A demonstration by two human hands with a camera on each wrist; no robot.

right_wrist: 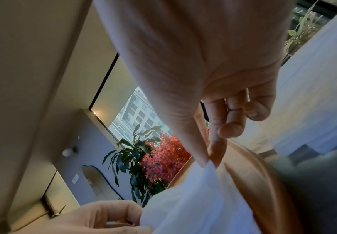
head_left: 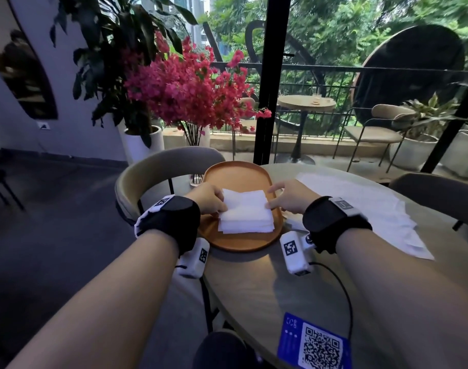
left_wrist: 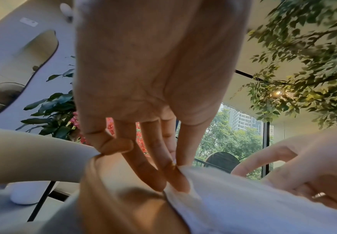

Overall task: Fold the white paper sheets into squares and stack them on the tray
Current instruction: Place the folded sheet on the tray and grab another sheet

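Folded paper square (head_left: 245, 202) held level between both hands, directly over the stack (head_left: 246, 223) on the wooden tray (head_left: 235, 174).

Left hand (head_left: 210, 199) pinches its left edge, right hand (head_left: 290, 198) pinches its right edge with thumb and forefinger, so the sheet's long axis runs left to right at frame centre; both hands are equally near. Setting it down looks like a straight drop. Unfolded sheets (head_left: 366, 209) lie on the table (head_left: 267, 288) at the right.

Round grey table (head_left: 257, 286): wooden tray (head_left: 237, 177), unfolded white sheets (head_left: 360, 209), QR card (head_left: 314, 342).
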